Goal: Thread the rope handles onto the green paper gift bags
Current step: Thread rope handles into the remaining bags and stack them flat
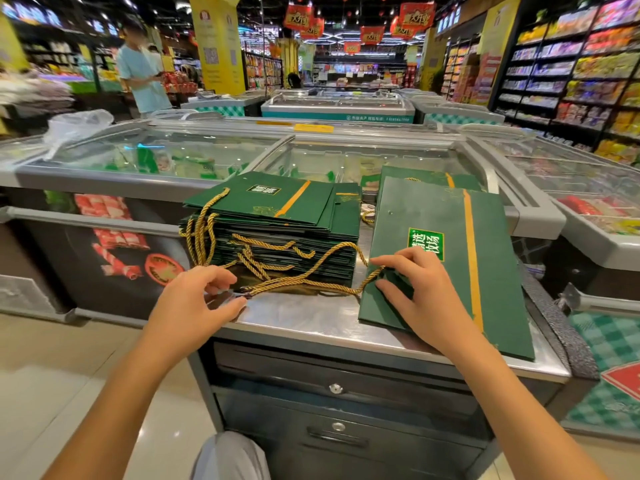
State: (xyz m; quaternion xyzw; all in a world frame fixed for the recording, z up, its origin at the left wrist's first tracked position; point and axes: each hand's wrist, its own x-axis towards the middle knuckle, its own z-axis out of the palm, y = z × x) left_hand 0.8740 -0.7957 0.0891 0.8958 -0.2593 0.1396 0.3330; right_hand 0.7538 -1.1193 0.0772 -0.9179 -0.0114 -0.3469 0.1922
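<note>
Left hand (204, 299) pinches one end of a gold rope (311, 282) on the steel bench (304, 317); right hand (419, 292) pinches it at the corner of a flat green bag (485, 254), just beside a stack (294, 244) of roped bags.

The head-worn camera looks forward and down, close over the steel counter (304, 318).

Two hands (202, 299) (420, 292), one tall stack of green bags (277, 202), two flat bags (502, 265) beside it, several gold ropes (266, 242).
</note>
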